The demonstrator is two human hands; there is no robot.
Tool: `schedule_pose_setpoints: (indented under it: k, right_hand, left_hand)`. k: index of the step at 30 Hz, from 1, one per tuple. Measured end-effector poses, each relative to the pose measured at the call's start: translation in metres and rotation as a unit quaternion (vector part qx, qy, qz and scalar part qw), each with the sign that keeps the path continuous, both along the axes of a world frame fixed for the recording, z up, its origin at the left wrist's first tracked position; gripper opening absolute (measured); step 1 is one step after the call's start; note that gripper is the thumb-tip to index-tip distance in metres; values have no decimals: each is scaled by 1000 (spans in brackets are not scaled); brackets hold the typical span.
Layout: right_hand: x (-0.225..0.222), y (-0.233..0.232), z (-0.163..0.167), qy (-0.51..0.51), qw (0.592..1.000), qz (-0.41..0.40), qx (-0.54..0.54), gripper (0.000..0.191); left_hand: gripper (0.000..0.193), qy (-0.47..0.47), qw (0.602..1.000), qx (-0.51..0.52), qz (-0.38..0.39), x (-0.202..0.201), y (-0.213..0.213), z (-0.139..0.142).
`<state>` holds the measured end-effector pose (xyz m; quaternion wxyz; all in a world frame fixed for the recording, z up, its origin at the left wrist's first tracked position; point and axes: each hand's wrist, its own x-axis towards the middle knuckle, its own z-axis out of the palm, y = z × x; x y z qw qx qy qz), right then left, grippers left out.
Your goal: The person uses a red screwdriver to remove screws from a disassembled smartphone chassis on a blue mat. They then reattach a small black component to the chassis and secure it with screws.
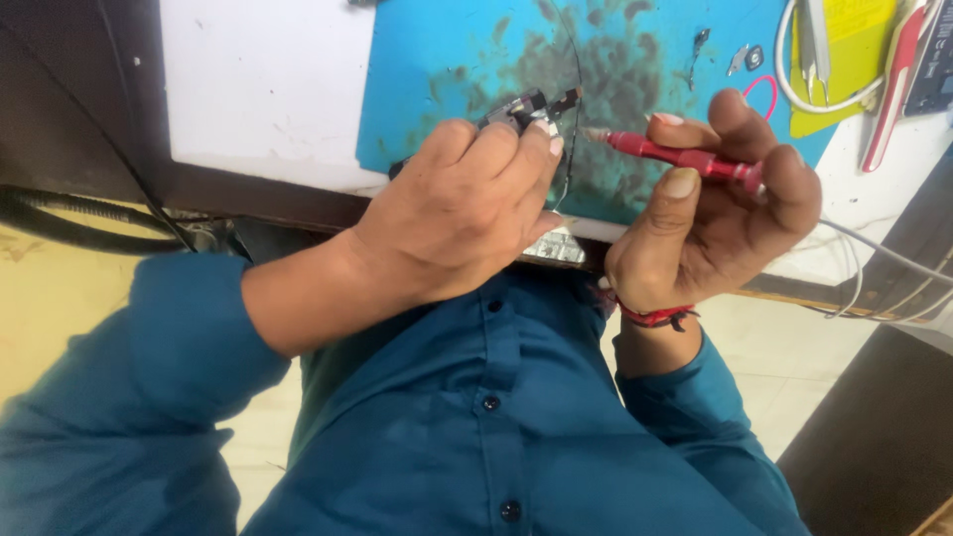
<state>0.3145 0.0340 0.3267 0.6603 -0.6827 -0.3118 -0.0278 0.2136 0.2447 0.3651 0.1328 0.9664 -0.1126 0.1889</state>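
My left hand (462, 213) is closed around a small dark electronic part (526, 105) with a thin ribbon sticking out past my fingertips. My right hand (720, 213) grips a slim red screwdriver (675, 156) between thumb and fingers. Its metal tip points left and ends just short of the part. Both hands hover over the near edge of a stained blue work mat (447, 69). A red thread band (657, 317) circles my right wrist. Most of the part is hidden inside my left fist.
A white tabletop (258, 89) lies left of the mat. At the far right sit a yellow pad (844, 60), tweezers (816, 40), a white cable (794, 99) and a red tool (893, 89). Small loose metal bits (740, 58) lie on the mat. Black cables (69, 223) hang at left.
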Motion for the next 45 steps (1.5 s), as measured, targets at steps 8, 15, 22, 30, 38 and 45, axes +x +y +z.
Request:
schedule_pose_setpoints:
  k: [8,15,22,30,38,45]
  right_hand:
    - [3,3,11,128,985,-63,96,51]
    - [-1,2,12,206,969,-70,120,54]
    - [-5,-1,14,208,972,-38,104,52]
    - [-7,-2,15,212,970,-36,110,51]
    - [-5,-5,13,187,977,-26,97,53]
    - [-5,-6,14,176,981,-10,76,49]
  left_hand:
    - [42,7,997,-63,39,5,-10,-4]
    - [39,16,989,-134,57,4,-14,-7]
    - [28,-1,991,-114,67,1,-16,-7]
    - [24,-15,993,-94,65,-2,-16,-9]
    - [25,-22,994,-87,65,-2,-16,-10]
    - [26,-9,989,-131,64,-3,-15,-8]
